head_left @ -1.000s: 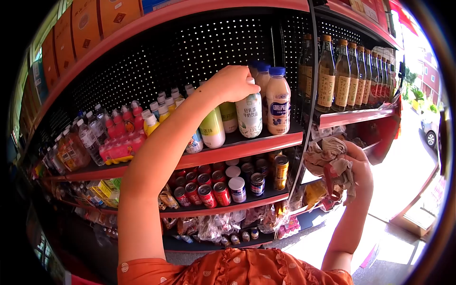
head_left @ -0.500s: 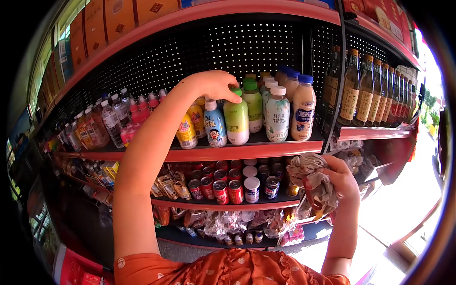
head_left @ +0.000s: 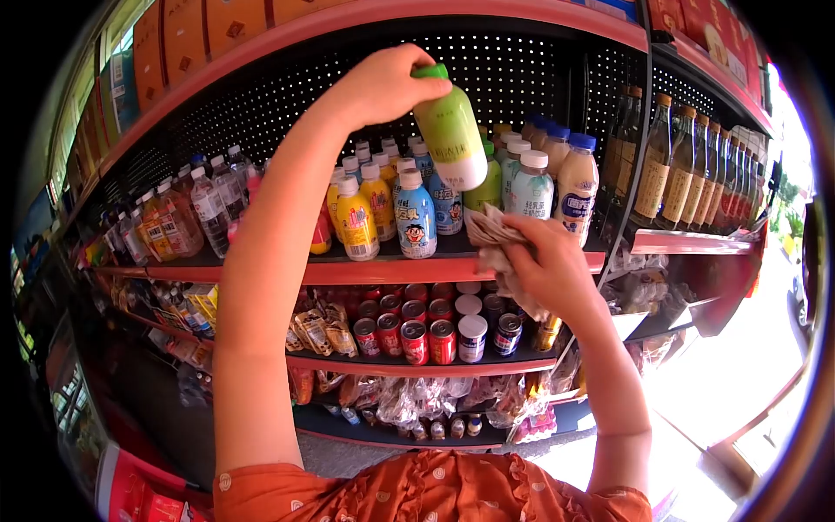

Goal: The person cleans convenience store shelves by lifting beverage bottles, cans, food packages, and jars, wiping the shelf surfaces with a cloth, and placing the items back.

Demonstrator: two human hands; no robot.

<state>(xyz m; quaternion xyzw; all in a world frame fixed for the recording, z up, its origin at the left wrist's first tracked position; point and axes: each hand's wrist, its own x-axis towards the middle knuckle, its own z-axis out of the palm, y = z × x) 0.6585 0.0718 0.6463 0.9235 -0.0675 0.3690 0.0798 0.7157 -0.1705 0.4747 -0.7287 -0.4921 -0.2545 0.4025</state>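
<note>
My left hand (head_left: 391, 83) is closed round the green cap of a green-and-white drink bottle (head_left: 452, 135). The bottle hangs tilted above the upper shelf, its base over the other bottles. My right hand (head_left: 548, 270) grips a crumpled greyish cloth (head_left: 500, 239) at the shelf's front edge, just below the raised bottle. Behind the cloth stands another green bottle (head_left: 487, 181), partly hidden. Close by are a blue milk bottle (head_left: 417, 217) with a cartoon figure, a pale white-capped bottle (head_left: 531, 187) and a cream bottle (head_left: 577, 187) with a blue cap.
Yellow bottles (head_left: 357, 222) and clear drink bottles (head_left: 207, 209) line the upper shelf (head_left: 374, 271) to the left. Tall glass bottles (head_left: 652, 178) fill the right-hand bay. On the shelf below are red cans (head_left: 414, 341) and bagged snacks (head_left: 323, 331). Orange boxes (head_left: 235, 26) sit on top.
My left hand has lifted the green-and-white bottle up off the shelf and tilted it. My right hand has brought the cloth up and left, close to the bottle.
</note>
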